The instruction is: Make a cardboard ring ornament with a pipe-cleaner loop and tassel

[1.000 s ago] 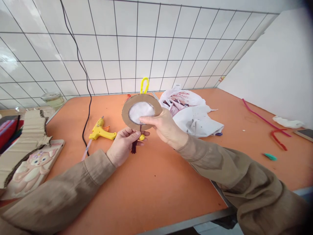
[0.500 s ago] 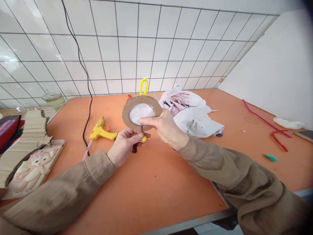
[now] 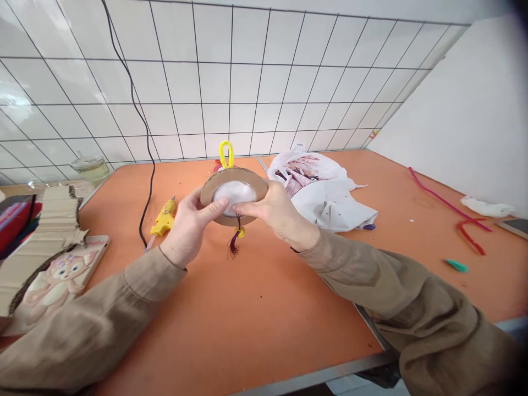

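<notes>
A round cardboard ring [image 3: 235,175] with a white padded centre [image 3: 241,191] is held up above the orange table [image 3: 247,319]. My left hand [image 3: 192,225] grips its left side, thumb on the white centre. On the right side my right hand [image 3: 280,214] pinches it, thumb also over the white part. A yellow loop [image 3: 226,154] stands up from the top edge. Below the ring hang a yellow piece [image 3: 241,232] and a dark purple tassel [image 3: 234,243]. The fingers behind the ring are hidden.
A yellow glue gun [image 3: 164,217] lies left of my hands, near a black cable [image 3: 147,165]. Torn cardboard [image 3: 55,214] and a cartoon-printed case [image 3: 61,275] are at the left. White plastic bags [image 3: 330,203] lie behind my right hand; pipe cleaners [image 3: 445,203] lie at the right.
My left hand has let go of the tassel and moved up to grip the ring's left side. The ring has tilted and shifted slightly left; the tassel now hangs free.
</notes>
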`<state>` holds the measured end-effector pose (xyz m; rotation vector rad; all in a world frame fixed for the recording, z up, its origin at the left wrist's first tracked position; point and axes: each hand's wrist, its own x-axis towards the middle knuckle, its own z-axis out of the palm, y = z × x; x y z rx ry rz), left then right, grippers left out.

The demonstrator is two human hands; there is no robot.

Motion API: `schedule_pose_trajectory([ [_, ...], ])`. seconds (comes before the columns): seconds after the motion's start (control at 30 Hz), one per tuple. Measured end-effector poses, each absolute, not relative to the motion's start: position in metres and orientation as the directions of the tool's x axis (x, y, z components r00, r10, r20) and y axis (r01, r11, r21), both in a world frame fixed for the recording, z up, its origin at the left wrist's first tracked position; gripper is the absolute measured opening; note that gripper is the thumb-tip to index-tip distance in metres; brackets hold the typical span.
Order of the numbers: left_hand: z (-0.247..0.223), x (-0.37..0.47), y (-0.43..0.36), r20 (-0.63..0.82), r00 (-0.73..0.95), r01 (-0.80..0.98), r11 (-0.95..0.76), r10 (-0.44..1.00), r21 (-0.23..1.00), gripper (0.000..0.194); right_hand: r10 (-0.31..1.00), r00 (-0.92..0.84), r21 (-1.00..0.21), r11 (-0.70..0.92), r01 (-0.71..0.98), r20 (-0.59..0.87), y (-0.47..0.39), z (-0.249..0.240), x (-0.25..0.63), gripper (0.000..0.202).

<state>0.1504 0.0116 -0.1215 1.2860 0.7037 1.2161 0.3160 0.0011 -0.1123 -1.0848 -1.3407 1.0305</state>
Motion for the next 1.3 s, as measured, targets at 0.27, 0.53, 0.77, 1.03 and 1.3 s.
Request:
schedule_pose_trajectory([
  [0.27, -0.054, 0.144, 0.017, 0.342, 0.268, 0.043, -0.366, 0.901, 0.93, 0.018, 0.968, -0.138, -0.975, 0.216, 0.042, 0.209, 0.004, -0.123, 0.315, 0.036],
  [0.53, -0.021, 0.158, 0.032, 0.432, 0.337, 0.257, -0.523, 0.837, 0.813, 0.011, 0.969, -0.104, -0.974, 0.223, -0.031, 0.225, 0.004, -0.117, 0.317, 0.037],
  [0.77, -0.013, 0.17, 0.028, 0.6, 0.181, 0.125, -0.623, 0.779, 0.772, 0.009, 0.943, 0.04, -0.94, 0.333, -0.072, 0.331, 0.006, -0.103, 0.328, 0.038],
  [1.03, -0.078, 0.154, 0.026, 0.038, 0.15, -0.047, -0.031, 0.988, 0.998, 0.017, 0.965, 0.104, -0.943, 0.258, -0.211, 0.241, 0.012, -0.107, 0.327, 0.032],
  [1.3, -0.111, 0.156, 0.006, -0.01, 0.435, -0.118, 0.068, 0.901, 0.991, 0.027, 0.984, 0.057, -0.958, 0.18, -0.225, 0.171, 0.008, -0.112, 0.322, 0.03],
])
